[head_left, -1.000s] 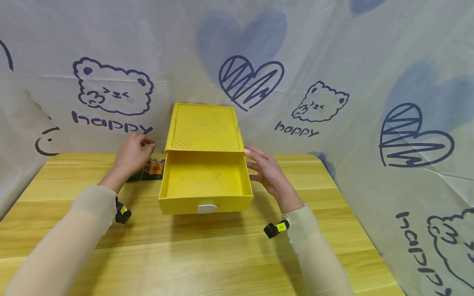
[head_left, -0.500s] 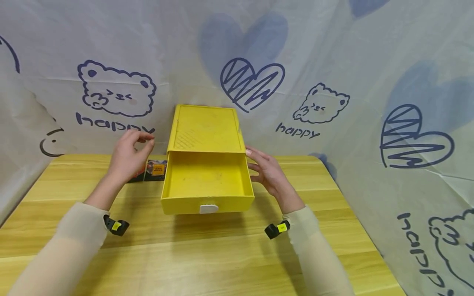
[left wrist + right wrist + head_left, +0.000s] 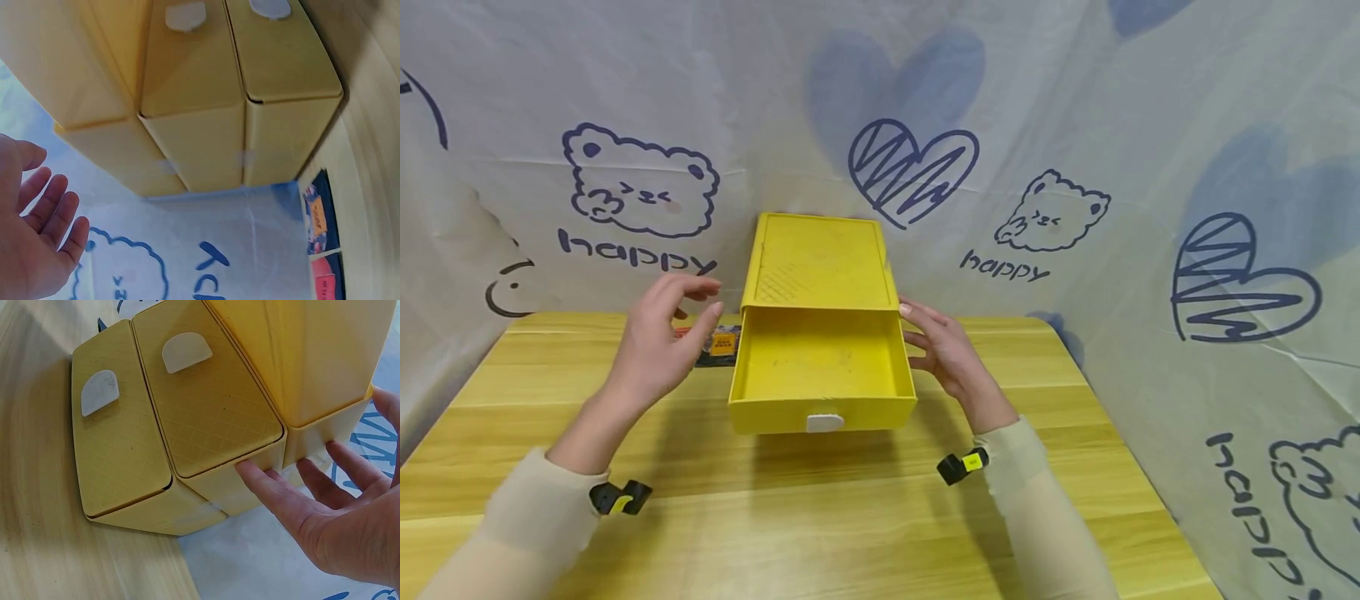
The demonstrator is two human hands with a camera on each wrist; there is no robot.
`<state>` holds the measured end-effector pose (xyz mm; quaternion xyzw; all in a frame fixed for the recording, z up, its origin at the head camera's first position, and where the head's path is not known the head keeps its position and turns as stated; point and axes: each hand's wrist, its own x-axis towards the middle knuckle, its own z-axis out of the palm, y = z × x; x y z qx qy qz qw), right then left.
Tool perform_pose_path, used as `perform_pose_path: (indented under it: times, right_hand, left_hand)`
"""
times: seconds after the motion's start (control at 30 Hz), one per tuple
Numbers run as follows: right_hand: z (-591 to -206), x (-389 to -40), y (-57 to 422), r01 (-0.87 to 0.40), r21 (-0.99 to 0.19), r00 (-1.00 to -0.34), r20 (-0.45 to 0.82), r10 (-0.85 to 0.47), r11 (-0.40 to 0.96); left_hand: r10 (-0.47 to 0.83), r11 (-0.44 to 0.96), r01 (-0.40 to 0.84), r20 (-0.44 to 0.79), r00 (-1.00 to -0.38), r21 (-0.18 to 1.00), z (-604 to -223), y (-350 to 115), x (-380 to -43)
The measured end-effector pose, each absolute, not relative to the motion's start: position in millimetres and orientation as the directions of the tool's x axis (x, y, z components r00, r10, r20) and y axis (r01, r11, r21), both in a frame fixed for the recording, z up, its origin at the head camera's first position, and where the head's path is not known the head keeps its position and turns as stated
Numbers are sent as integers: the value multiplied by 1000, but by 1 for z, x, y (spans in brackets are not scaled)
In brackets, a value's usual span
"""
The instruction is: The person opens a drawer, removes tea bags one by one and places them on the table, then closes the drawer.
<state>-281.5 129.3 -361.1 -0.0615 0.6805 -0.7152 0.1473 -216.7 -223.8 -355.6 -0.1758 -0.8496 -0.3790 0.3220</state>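
Note:
A yellow three-tier drawer unit stands at the back of the table. Its top drawer is pulled out toward me, showing a bare yellow inside and a white tab handle. In the right wrist view, the middle drawer and bottom drawer are pushed in. My right hand rests extended fingers against the unit's right side. To the left of the unit, my left hand is held in the air with loosely bent fingers and nothing in them; the left wrist view shows it apart from the yellow side.
Two small dark packets, one with an orange label and one with a red label, lie on the wooden table left of the unit. A printed white cloth hangs close behind the table and along its right side.
My left hand has drawn back toward me from beside the unit's left, its fingers and thumb spreading apart. My right hand stays against the unit, and the top drawer remains pulled out.

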Motion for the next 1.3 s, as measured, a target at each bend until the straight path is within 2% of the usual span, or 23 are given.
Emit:
perform_pose_path:
  times: [0.13,0.47,0.6,0.77,1.0,1.3]
  right_hand:
    - [-361,-281,129,131,-991,-950,-116,-290,-31]
    - [-361,-280,130,135,-990,-949,-118,-293,-38]
    - [-361,-280,130,134,-990,-949,-117,-294,-37]
    - [-360,-280,130,132,-991,-949,-116,-294,-36]
    - [-360,-280,129,134,-991,-948,-119,-294,-32]
    - [-361,-281,129,142,-990,-951,-130,-281,-23]
  left_hand:
    - [97,636,607,731,-676,477,-350,-216,-205]
    - [207,626,687,770,-604,370,-338,-202,-181]
    - [250,607,729,794,-555,318,-334,-194,-171]
    - [306,571,785,825,-476,241,-325,-182,-161]
    - [382,565,822,861,-336,70,-317,-164,-150]
    - [519,538,838,819,-245,-91,-314,-145,-136]
